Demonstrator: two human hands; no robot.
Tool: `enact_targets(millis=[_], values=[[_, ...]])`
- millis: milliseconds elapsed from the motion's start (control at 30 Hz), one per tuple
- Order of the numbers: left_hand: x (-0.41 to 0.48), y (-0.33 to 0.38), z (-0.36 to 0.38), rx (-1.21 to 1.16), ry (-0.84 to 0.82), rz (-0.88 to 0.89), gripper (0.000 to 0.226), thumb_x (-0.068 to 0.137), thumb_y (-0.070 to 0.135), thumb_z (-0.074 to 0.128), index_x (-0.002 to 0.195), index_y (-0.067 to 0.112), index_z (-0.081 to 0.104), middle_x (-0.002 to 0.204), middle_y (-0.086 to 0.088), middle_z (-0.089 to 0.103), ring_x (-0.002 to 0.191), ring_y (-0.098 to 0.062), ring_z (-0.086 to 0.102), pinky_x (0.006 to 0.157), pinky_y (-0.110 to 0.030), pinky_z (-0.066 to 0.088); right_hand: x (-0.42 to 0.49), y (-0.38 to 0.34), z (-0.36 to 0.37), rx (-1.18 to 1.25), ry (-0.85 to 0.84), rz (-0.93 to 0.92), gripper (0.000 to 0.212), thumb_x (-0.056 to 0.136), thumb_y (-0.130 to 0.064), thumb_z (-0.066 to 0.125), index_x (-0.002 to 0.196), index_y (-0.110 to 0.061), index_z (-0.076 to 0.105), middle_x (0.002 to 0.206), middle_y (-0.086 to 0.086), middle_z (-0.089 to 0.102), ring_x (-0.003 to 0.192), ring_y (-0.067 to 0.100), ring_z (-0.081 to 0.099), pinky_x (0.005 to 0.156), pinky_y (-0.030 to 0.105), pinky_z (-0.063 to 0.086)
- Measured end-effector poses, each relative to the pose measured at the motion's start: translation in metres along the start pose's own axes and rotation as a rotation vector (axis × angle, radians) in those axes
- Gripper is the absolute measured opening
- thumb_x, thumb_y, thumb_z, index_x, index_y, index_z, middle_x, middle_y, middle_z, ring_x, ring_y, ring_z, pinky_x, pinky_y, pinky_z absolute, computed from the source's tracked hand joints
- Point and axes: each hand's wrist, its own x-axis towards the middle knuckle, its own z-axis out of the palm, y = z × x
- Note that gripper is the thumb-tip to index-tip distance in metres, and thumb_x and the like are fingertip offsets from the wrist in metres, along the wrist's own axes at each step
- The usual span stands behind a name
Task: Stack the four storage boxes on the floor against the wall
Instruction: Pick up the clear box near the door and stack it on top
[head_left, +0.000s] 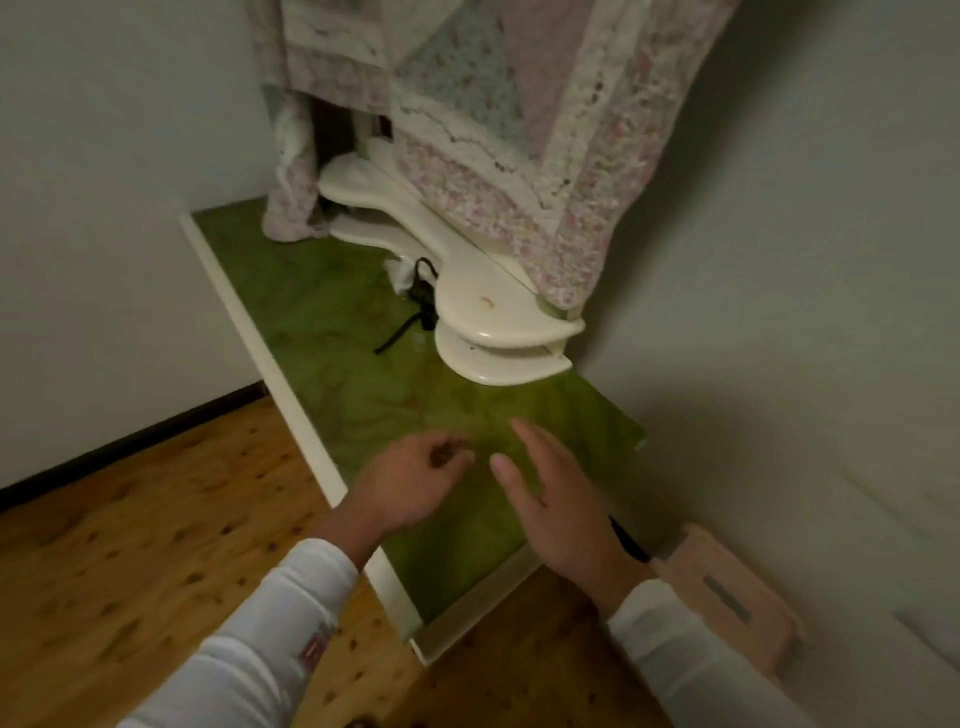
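Observation:
No storage box shows in the head view. My left hand (410, 480) hovers over the green platform (322, 332) near its front edge, fingers curled loosely with nothing in them. Just to its right, my right hand (550, 501) is spread flat, palm down, fingers apart and empty. Both wrists wear white sleeves. The platform has a white rim and lies between two pale walls in a corner.
A cream shelf unit (498, 322) draped with a floral quilt (467, 119) stands at the back of the platform. A black cord (410, 312) lies beside it. A small pink wooden stool (727, 592) sits against the right wall. Wooden floor (130, 545) spreads to the left.

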Motion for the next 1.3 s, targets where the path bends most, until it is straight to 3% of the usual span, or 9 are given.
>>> enact_targets(millis=[233, 367, 567, 633, 733, 933, 1067, 1300], values=[[-0.06, -0.076, -0.094, -0.053, 0.161, -0.133, 0.04, 0.095, 0.041, 0.057, 0.131, 0.023, 0.061, 0.129, 0.002, 0.066, 0.114, -0.013, 0.062, 0.097, -0.026, 0.047, 0.024, -0.092, 0.087, -0.003, -0.176, -0.191, 0.063, 0.092, -0.065, 0.034, 0.147, -0.034, 0.033, 0.151, -0.01, 0.035, 0.135, 0.006, 0.031, 0.104, 0.025, 0.026], [-0.102, -0.137, -0.148, -0.063, 0.25, -0.211, 0.045, 0.095, 0.047, 0.054, 0.135, 0.026, 0.058, 0.133, 0.005, 0.063, 0.118, -0.012, 0.058, 0.092, -0.024, 0.044, 0.027, -0.156, 0.149, 0.062, -0.302, -0.262, 0.067, 0.088, -0.072, 0.03, 0.145, -0.037, 0.034, 0.142, -0.02, 0.038, 0.125, -0.005, 0.032, 0.096, 0.013, 0.024], [-0.187, -0.256, -0.228, -0.241, 0.444, -0.331, 0.047, 0.095, 0.044, 0.056, 0.139, 0.027, 0.053, 0.135, 0.002, 0.061, 0.104, -0.003, 0.056, 0.085, -0.022, 0.047, 0.024, -0.264, 0.255, 0.113, -0.499, -0.211, 0.071, 0.083, -0.073, 0.033, 0.144, -0.037, 0.036, 0.149, -0.008, 0.04, 0.133, 0.007, 0.036, 0.109, 0.034, 0.033], [-0.212, -0.294, -0.252, -0.294, 0.506, -0.387, 0.048, 0.095, 0.046, 0.055, 0.14, 0.028, 0.051, 0.135, 0.002, 0.061, 0.102, -0.003, 0.055, 0.079, -0.02, 0.046, 0.023, -0.293, 0.288, 0.135, -0.545, -0.197, 0.069, 0.083, -0.071, 0.034, 0.144, -0.039, 0.035, 0.15, -0.009, 0.039, 0.131, 0.006, 0.034, 0.106, 0.029, 0.03], [-0.252, -0.346, -0.283, -0.379, 0.609, -0.458, 0.048, 0.094, 0.048, 0.055, 0.138, 0.03, 0.052, 0.133, 0.002, 0.061, 0.107, -0.009, 0.055, 0.087, -0.028, 0.048, 0.021, -0.337, 0.341, 0.129, -0.624, -0.228, 0.061, 0.089, -0.066, 0.036, 0.145, -0.041, 0.033, 0.152, -0.01, 0.035, 0.135, 0.009, 0.032, 0.105, 0.028, 0.027], [-0.319, -0.408, -0.32, -0.451, 0.738, -0.536, 0.048, 0.094, 0.047, 0.056, 0.138, 0.029, 0.053, 0.134, 0.003, 0.059, 0.1, 0.001, 0.053, 0.078, -0.014, 0.044, 0.003, -0.416, 0.424, 0.092, -0.736, -0.328, 0.071, 0.083, -0.07, 0.032, 0.145, -0.036, 0.035, 0.152, -0.01, 0.035, 0.134, 0.006, 0.031, 0.102, 0.023, 0.024], [-0.357, -0.44, -0.338, -0.531, 0.842, -0.597, 0.047, 0.095, 0.045, 0.056, 0.138, 0.028, 0.053, 0.137, 0.002, 0.057, 0.109, -0.007, 0.051, 0.091, -0.027, 0.043, -0.006, -0.453, 0.47, 0.071, -0.84, -0.391, 0.074, 0.08, -0.074, 0.03, 0.145, -0.038, 0.034, 0.151, -0.012, 0.035, 0.135, 0.008, 0.033, 0.102, 0.025, 0.027], [-0.412, -0.494, -0.372, -0.595, 0.985, -0.74, 0.046, 0.097, 0.041, 0.055, 0.139, 0.024, 0.052, 0.14, -0.002, 0.056, 0.119, -0.015, 0.053, 0.089, -0.025, 0.041, -0.018, -0.523, 0.561, 0.062, -1.014, -0.509, 0.074, 0.081, -0.073, 0.031, 0.146, -0.038, 0.033, 0.151, -0.011, 0.035, 0.136, 0.01, 0.033, 0.108, 0.033, 0.033]])
